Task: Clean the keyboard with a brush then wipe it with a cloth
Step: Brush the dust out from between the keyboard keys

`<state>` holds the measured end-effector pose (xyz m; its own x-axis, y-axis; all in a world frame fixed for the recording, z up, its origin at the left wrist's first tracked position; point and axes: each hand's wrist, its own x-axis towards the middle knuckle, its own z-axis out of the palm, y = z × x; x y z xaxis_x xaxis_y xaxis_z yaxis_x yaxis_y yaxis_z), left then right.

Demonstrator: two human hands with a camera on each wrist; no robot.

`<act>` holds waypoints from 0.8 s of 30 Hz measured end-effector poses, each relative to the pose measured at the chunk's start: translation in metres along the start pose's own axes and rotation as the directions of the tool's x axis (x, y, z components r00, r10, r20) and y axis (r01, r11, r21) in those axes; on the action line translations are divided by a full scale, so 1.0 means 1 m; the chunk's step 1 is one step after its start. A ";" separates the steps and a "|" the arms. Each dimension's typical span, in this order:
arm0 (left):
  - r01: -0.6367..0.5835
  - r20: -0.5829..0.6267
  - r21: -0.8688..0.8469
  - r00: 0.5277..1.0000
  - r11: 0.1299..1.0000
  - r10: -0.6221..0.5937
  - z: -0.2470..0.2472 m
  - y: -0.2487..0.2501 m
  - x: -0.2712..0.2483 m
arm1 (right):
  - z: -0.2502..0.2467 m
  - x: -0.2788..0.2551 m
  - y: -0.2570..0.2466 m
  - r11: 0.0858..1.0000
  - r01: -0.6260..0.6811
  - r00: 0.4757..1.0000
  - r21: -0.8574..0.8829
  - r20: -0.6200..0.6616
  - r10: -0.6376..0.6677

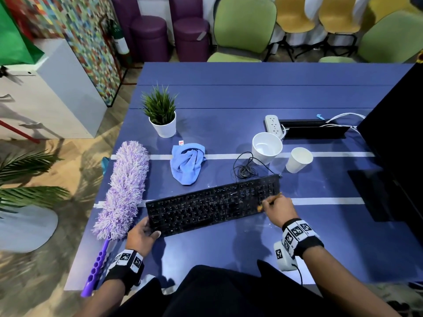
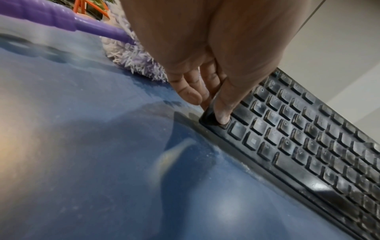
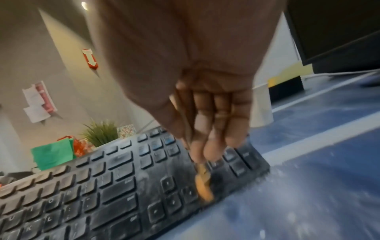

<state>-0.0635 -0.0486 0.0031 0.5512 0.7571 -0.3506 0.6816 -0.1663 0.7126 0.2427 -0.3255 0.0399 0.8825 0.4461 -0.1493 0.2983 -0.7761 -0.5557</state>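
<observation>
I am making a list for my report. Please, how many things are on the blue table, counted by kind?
Keyboard: 1
Brush: 1
Cloth: 1
Duster: 1
Potted plant: 1
Cups: 2, a wider one and a narrower one
Power strip: 1
Monitor: 1
Total: 9

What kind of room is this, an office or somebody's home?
Most likely an office or shared workspace: a blue table with a keyboard and power strip, rows of matching chairs, and a filing cabinet.
</observation>
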 end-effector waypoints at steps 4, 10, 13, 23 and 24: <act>-0.011 0.002 -0.027 1.000 1.000 0.011 0.001 0.002 -0.001 | -0.005 -0.007 -0.009 0.971 0.193 0.955 0.143 -0.254 -0.153; -0.006 0.008 -0.048 1.000 0.999 0.007 0.002 -0.004 -0.001 | -0.011 -0.002 0.011 0.988 0.008 0.952 0.152 -0.303 0.039; -0.015 0.023 -0.062 1.000 0.998 0.017 0.003 -0.013 0.002 | -0.009 -0.010 0.005 0.950 0.175 0.955 0.257 -0.281 -0.100; -0.032 0.022 -0.029 0.999 0.999 0.033 0.004 -0.014 0.006 | 0.001 -0.002 0.018 0.934 0.203 0.955 0.295 -0.271 -0.122; -0.032 0.023 -0.024 0.999 0.999 0.033 0.004 -0.014 0.006 | 0.000 -0.002 0.019 0.933 0.143 0.955 0.331 -0.292 -0.043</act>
<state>-0.0675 -0.0445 -0.0116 0.5842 0.7366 -0.3407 0.6515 -0.1753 0.7381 0.2465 -0.3411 0.0301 0.9365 0.3294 0.1201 0.2841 -0.5123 -0.8105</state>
